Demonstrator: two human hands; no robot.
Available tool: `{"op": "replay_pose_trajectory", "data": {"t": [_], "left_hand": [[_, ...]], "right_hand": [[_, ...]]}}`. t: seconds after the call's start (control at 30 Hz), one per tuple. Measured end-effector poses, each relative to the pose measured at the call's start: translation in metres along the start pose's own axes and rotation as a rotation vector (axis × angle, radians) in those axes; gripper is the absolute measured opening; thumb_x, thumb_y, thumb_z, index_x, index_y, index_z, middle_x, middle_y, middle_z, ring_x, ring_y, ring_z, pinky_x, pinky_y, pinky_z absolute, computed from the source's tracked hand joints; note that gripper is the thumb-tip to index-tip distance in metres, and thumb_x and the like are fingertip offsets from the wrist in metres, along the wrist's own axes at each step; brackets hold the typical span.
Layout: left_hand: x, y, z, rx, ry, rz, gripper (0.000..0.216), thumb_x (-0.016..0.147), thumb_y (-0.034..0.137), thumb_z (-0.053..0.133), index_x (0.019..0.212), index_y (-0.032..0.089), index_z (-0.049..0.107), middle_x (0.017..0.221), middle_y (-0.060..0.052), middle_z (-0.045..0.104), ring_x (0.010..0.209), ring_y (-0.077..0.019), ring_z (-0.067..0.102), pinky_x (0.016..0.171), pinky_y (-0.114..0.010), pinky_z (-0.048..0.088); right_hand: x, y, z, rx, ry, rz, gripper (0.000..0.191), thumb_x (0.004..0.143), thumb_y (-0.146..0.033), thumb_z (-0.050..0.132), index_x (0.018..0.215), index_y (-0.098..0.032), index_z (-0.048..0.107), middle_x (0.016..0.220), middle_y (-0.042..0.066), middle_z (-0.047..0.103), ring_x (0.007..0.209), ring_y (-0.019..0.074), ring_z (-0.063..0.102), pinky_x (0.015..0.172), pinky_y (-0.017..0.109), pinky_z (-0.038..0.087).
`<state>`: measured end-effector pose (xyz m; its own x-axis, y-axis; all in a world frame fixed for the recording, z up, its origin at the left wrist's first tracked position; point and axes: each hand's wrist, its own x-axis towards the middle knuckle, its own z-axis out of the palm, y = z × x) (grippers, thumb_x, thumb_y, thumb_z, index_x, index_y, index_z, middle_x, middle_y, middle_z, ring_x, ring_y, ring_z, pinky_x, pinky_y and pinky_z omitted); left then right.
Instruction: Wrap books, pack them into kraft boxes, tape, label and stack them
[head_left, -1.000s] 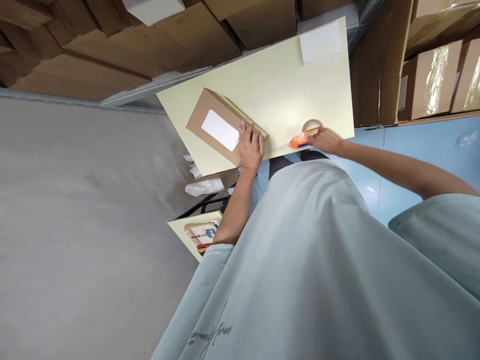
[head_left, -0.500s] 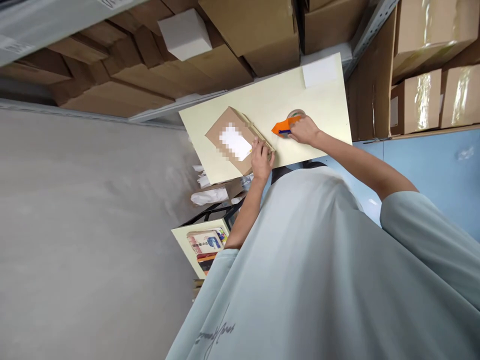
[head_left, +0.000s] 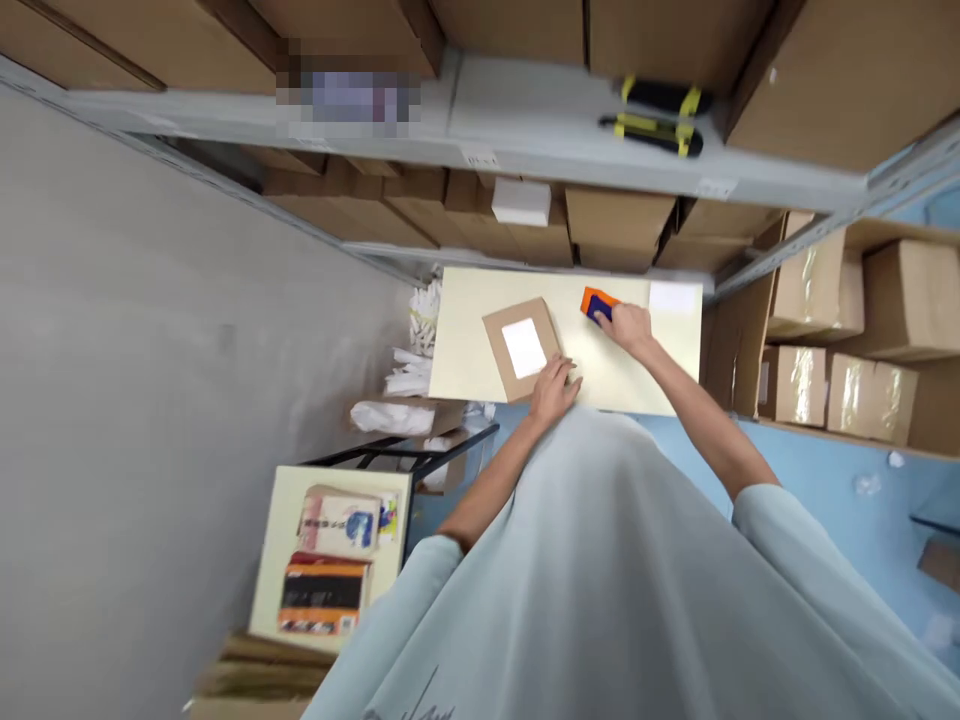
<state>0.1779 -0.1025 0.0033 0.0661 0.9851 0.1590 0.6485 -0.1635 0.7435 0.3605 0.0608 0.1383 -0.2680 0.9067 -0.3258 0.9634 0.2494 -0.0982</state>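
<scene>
A flat brown cardboard box [head_left: 496, 335] with a white label [head_left: 524, 348] lies turned at an angle on a pale yellow tabletop [head_left: 459, 340]. My left hand [head_left: 553, 390] rests against the box's near right corner, its fingers stretched out and thumb apart. To the right of the box, my right hand [head_left: 628, 326] is closed around an orange and blue tape dispenser [head_left: 598, 303], held over the table. The hand hides part of the dispenser, and its tape roll cannot be made out.
Cardboard boxes fill the shelf [head_left: 525, 120] behind the table, where two black and yellow utility knives [head_left: 652, 130] lie. White paper [head_left: 671, 297] is at the table's right end. Books [head_left: 326, 595] lie on a lower stand at left. Taped boxes [head_left: 870, 395] are stacked at right.
The camera view has tilted up, showing more shelf. The tape dispenser has turned in my right hand and shows more blue. My left hand stays at the box's near right side.
</scene>
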Motion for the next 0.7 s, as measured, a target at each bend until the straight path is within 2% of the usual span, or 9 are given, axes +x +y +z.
{"op": "replay_pose_trajectory", "data": {"t": [0.07,0.2,0.33,0.47,0.53,0.6,0.7], "left_hand": [[0.020,0.009,-0.016,-0.007,0.103,0.008,0.038,0.108,0.038,0.064,0.144,0.030,0.069,0.155,-0.019,0.073,0.154,-0.0386,0.068,0.131,-0.063,0.058],[0.091,0.028,-0.070,0.008,0.318,0.166,0.059,0.109,0.033,0.060,0.168,0.030,0.055,0.174,-0.019,0.060,0.168,-0.0385,0.053,0.139,-0.066,0.048],[0.171,0.048,-0.138,0.034,0.420,0.322,0.063,0.107,0.025,0.058,0.170,0.024,0.055,0.178,-0.018,0.056,0.172,-0.0365,0.047,0.144,-0.064,0.041],[0.237,0.061,-0.190,0.020,0.460,0.388,0.064,0.105,0.023,0.059,0.169,0.018,0.055,0.183,-0.021,0.048,0.174,-0.0354,0.043,0.144,-0.060,0.039],[0.261,0.066,-0.209,0.008,0.459,0.389,0.067,0.103,0.021,0.059,0.169,0.016,0.055,0.184,-0.021,0.047,0.174,-0.0355,0.043,0.144,-0.059,0.039],[0.275,0.068,-0.223,0.002,0.443,0.388,0.068,0.101,0.020,0.060,0.169,0.016,0.056,0.184,-0.020,0.047,0.174,-0.0364,0.043,0.145,-0.060,0.038],[0.274,0.066,-0.234,-0.011,0.409,0.392,0.069,0.100,0.019,0.059,0.169,0.017,0.057,0.184,-0.018,0.048,0.175,-0.0368,0.042,0.147,-0.061,0.034]], "right_hand": [[-0.001,-0.013,-0.025,0.036,-0.001,0.026,0.063,0.120,-0.057,0.038,0.138,-0.012,0.079,0.128,0.032,0.085,0.120,0.0421,0.084,0.093,0.044,0.061],[0.008,-0.053,-0.078,0.160,0.107,0.025,0.061,0.121,-0.056,0.033,0.149,-0.018,0.071,0.132,0.024,0.086,0.124,0.0398,0.084,0.091,0.041,0.061],[0.027,-0.093,-0.134,0.315,0.245,-0.052,0.048,0.115,-0.045,0.044,0.151,-0.019,0.062,0.129,0.019,0.086,0.121,0.0407,0.083,0.097,0.045,0.064],[0.060,-0.116,-0.180,0.416,0.444,-0.233,0.044,0.107,-0.033,0.049,0.146,-0.015,0.059,0.136,0.024,0.080,0.120,0.0421,0.078,0.102,0.054,0.065],[0.081,-0.123,-0.199,0.387,0.521,-0.301,0.041,0.107,-0.028,0.047,0.143,-0.013,0.059,0.141,0.027,0.077,0.125,0.0427,0.074,0.109,0.058,0.062],[0.101,-0.130,-0.216,0.318,0.555,-0.307,0.040,0.106,-0.022,0.046,0.142,-0.010,0.060,0.139,0.029,0.077,0.130,0.0437,0.071,0.115,0.061,0.058],[0.123,-0.137,-0.231,0.161,0.542,-0.241,0.047,0.105,-0.014,0.048,0.149,-0.004,0.060,0.144,0.030,0.076,0.140,0.0430,0.068,0.126,0.059,0.049]]}}
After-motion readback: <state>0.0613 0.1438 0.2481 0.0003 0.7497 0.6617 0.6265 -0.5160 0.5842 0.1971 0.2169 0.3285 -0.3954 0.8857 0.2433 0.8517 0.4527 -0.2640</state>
